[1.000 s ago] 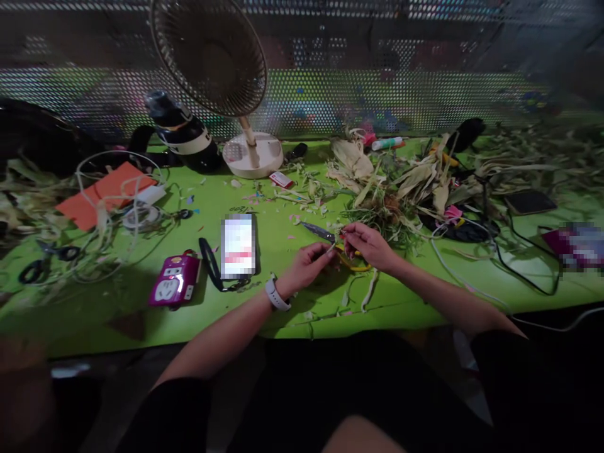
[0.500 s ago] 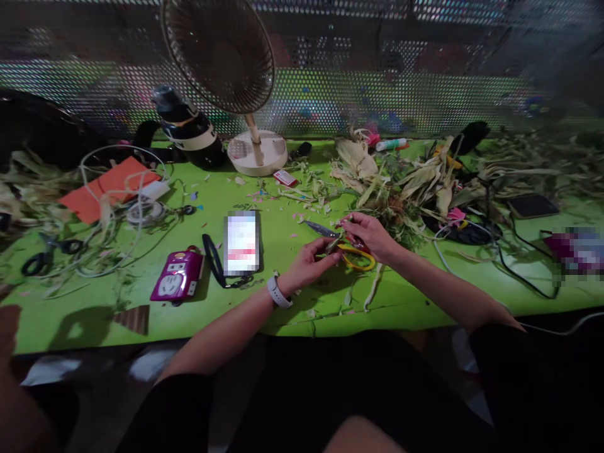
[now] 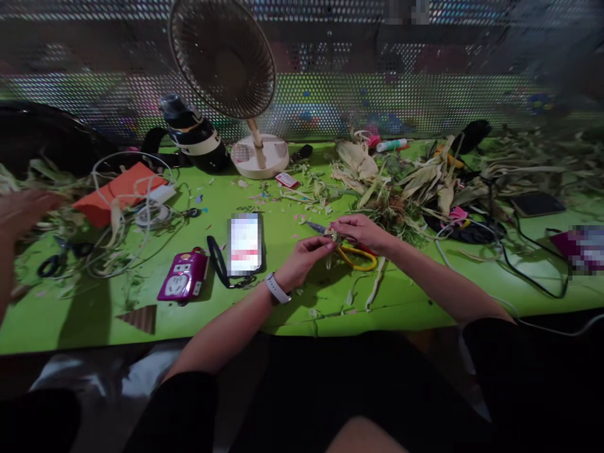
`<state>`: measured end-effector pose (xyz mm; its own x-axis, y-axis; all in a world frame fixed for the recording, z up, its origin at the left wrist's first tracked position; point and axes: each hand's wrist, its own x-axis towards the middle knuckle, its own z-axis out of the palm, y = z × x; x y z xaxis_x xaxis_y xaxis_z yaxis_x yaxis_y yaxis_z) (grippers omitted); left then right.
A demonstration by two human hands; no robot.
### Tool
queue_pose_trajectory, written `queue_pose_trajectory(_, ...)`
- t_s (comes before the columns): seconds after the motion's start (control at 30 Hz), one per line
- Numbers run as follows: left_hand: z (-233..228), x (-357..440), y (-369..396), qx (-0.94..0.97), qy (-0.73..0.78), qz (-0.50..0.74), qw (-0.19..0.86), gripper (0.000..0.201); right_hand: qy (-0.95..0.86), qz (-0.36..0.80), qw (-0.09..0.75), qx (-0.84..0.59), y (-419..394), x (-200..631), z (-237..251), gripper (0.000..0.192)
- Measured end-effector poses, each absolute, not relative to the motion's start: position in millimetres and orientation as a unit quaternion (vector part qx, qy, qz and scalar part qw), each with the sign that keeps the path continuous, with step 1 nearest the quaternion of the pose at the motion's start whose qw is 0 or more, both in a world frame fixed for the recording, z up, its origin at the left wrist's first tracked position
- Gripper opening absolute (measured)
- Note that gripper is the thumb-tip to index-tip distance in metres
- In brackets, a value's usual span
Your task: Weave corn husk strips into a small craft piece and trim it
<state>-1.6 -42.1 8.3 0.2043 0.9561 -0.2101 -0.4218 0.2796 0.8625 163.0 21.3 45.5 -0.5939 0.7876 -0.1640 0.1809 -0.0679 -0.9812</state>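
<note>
Both my hands meet over the middle of the green table. My left hand [image 3: 304, 258], with a pale watch band [image 3: 277, 289] on its wrist, pinches a small pale-green piece of dried husk [image 3: 335, 236]. Pressing on the same piece from the other side is my right hand [image 3: 362, 230], its fingers closed; its exact shape is too small to make out. Beneath the hands lie scissors [image 3: 357, 258] with yellow handles, the blades pointing away to the left. A strip of pale husk [image 3: 375, 286] rests just right of them.
At the left, another person's hand [image 3: 28, 211] reaches over dark scissors [image 3: 59, 258], cables and an orange sheet [image 3: 120, 192]. A phone [image 3: 244, 245], purple power socket [image 3: 183, 277], fan [image 3: 259, 154] and bottle [image 3: 201, 141] stand nearby. Husk piles [image 3: 406, 182] cover the back right.
My fingers have drawn closer together on the husk piece and turned it. The other person's hand has moved up and inward at the left. The view has shifted slightly.
</note>
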Motion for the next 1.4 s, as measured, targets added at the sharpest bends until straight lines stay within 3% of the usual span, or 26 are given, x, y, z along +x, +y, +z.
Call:
queue_pose_trajectory(0.13,4.1,-3.2,-38.2,0.293,0.38,0.492,0.727,0.026,-0.723,0.543,0.244,-0.351,23.3,160.2,46.3,0.045)
queue_pose_trajectory(0.23,3.7,-4.7,-34.4,0.287,0.386,0.535,0.695,0.027,-0.786,0.415,0.219,-0.403,21.1,169.7,50.4,0.044)
queue_pose_trajectory(0.3,5.8,-6.3,-32.0,0.275,0.403,0.563,0.667,0.027,-0.839,0.292,0.141,-0.437,16.3,181.4,53.1,0.037)
queue_pose_trajectory(0.37,8.3,-8.2,-30.0,0.254,0.423,0.583,0.645,0.026,-0.883,0.179,0.011,-0.433,8.9,193.2,54.1,0.028)
queue_pose_trajectory(0.47,10.7,-11.2,-27.9,0.215,0.462,0.586,0.63,0.027,-0.9,0.098,-0.082,-0.416,-3.3,203.1,51.5,0.037)
queue_pose_trajectory(0.83,18.3,-15.0,-28.0,0.278,0.489,0.578,0.592,0.05,-0.871,0.121,-0.093,-0.467,-6.9,198.5,39.5,0.046)
queue_pose_trajectory(1.03,14.5,-17.3,-25.1,0.297,0.474,0.579,0.593,0.04,-0.845,0.128,-0.087,-0.511,-2.4,199.7,34.3,0.037)
queue_pose_trajectory(1.2,7.0,-21.4,-20.0,0.309,0.502,0.61,0.53,0.036,-0.808,0.137,-0.085,-0.566,4.0,203.4,36.8,0.023)
queue_pose_trajectory(1.4,7.7,-25.5,-15.5,0.236,0.463,0.656,0.547,0.036,-0.776,0.169,0.06,-0.605,9.3,213.2,44.4,0.032)
